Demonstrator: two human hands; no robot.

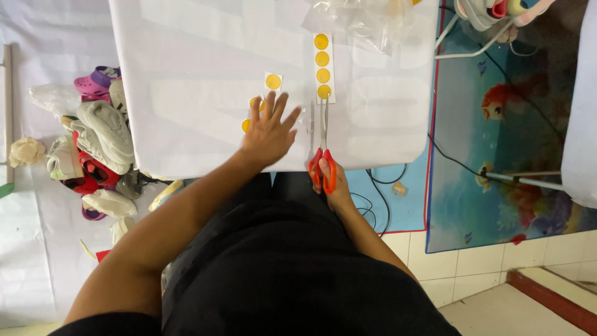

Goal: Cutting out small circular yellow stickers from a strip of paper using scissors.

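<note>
Right hand grips my orange scissors; left hand lies flat, fingers spread, just beside. Ahead, I judge the sticker strip light and floppy, best pinched at its edge.

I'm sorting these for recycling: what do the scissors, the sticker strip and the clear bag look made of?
Scissors: bright metal blades by their shine, with glossy orange handles, likely plastic.
Sticker strip: matt white backing, probably paper, carrying round yellow stickers; their own material is unclear.
Clear bag: thin plastic film, see-through, crinkled, with glare spots.
</note>
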